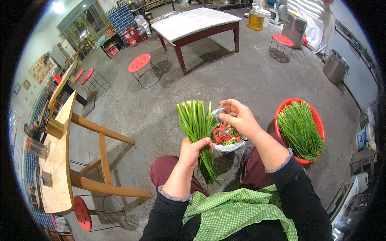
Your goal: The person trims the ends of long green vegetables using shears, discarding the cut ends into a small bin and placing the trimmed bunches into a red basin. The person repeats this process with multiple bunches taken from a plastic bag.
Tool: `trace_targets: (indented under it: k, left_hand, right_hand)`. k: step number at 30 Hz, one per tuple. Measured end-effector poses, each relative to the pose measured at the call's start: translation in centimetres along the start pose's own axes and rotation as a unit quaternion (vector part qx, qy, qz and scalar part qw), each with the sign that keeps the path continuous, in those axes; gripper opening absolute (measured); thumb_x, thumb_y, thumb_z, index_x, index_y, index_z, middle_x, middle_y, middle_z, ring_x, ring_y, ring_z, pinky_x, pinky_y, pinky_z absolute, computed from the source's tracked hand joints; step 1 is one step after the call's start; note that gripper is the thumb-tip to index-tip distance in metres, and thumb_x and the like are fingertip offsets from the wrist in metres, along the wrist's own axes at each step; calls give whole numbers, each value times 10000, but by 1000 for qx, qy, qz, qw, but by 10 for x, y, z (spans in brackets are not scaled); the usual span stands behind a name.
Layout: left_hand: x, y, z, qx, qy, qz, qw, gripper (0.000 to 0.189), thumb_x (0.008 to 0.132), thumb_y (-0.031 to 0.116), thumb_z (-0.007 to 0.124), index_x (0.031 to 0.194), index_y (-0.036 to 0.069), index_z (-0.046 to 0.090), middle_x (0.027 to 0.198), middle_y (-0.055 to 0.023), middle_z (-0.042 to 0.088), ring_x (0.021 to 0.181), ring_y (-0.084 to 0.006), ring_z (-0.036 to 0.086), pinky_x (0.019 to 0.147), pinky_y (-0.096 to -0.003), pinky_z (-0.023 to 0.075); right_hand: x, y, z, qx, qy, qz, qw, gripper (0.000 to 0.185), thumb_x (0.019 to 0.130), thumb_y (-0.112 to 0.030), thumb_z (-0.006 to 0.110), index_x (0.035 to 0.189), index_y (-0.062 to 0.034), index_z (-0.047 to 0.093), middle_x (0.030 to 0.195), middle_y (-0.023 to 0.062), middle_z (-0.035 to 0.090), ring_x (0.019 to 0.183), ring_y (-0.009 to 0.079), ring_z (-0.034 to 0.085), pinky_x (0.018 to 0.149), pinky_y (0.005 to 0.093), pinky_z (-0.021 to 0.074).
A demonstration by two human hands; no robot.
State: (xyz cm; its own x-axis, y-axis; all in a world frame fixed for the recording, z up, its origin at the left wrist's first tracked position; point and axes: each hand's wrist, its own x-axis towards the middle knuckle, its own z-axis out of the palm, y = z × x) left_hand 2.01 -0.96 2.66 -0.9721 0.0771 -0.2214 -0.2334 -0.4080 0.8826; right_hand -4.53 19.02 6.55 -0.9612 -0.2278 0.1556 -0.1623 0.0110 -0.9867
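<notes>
A bunch of green garlic chives (194,120) is gripped in my left hand (193,150), pale cut ends upward and leafy tips hanging down between my knees. My right hand (238,116) is raised to the right of the bunch, thumb and forefinger close together; whether a thin bit of stalk is between them, I cannot tell. Below and between my hands is a small bin (230,147) with a whitish bag lining, holding red plastic and trimmed green scraps. By my right knee a red plastic basin (320,123) holds a large heap of chives (298,132).
A wooden table (60,168) stands at left, with a red stool (82,212) near it. Ahead are a white-topped table (196,22) and more red stools (139,62). A metal pot (334,67) stands at the right wall; an oil jug (255,21) is at the back.
</notes>
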Motion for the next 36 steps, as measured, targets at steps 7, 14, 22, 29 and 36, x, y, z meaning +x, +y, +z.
trace_targets:
  k: [7, 14, 22, 29, 36]
  left_hand:
    - [1, -3, -3, 96, 42, -38, 994, 95, 787, 40, 725, 818, 5, 643, 656, -29, 612, 532, -107, 554, 482, -242, 439]
    - [21, -6, -7, 107, 40, -32, 993, 93, 781, 27, 716, 765, 18, 624, 625, -15, 585, 508, -101, 522, 474, -253, 394]
    - [35, -3, -22, 138, 72, -7, 988, 103, 776, 40, 732, 776, 8, 634, 641, -19, 608, 522, -99, 538, 483, -249, 409]
    - [33, -5, -21, 152, 97, -35, 983, 145, 769, 12, 745, 874, 8, 644, 674, -12, 621, 513, -84, 534, 466, -244, 423]
    - [30, -12, -19, 70, 98, -29, 992, 81, 760, 4, 681, 799, 7, 610, 630, -42, 584, 501, -129, 528, 479, -256, 419]
  right_hand:
    - [11, 19, -18, -62, -63, 99, 991, 122, 850, -111, 680, 855, 6, 647, 655, 19, 607, 525, 78, 536, 481, 254, 422]
    - [25, 49, -21, 23, -49, 104, 993, 111, 877, -70, 644, 833, 24, 604, 704, 47, 618, 529, 86, 550, 469, 247, 440]
    - [32, 51, -21, -72, -109, 99, 986, 101, 864, -40, 639, 908, 50, 650, 724, 66, 652, 588, 113, 597, 525, 270, 485]
    - [32, 63, -6, -6, 0, 133, 991, 131, 890, -114, 646, 877, 16, 640, 728, 38, 643, 601, 105, 582, 539, 262, 464]
    - [40, 62, -13, 82, 138, 99, 982, 148, 961, -147, 567, 880, -26, 593, 705, 16, 558, 589, 91, 511, 539, 244, 431]
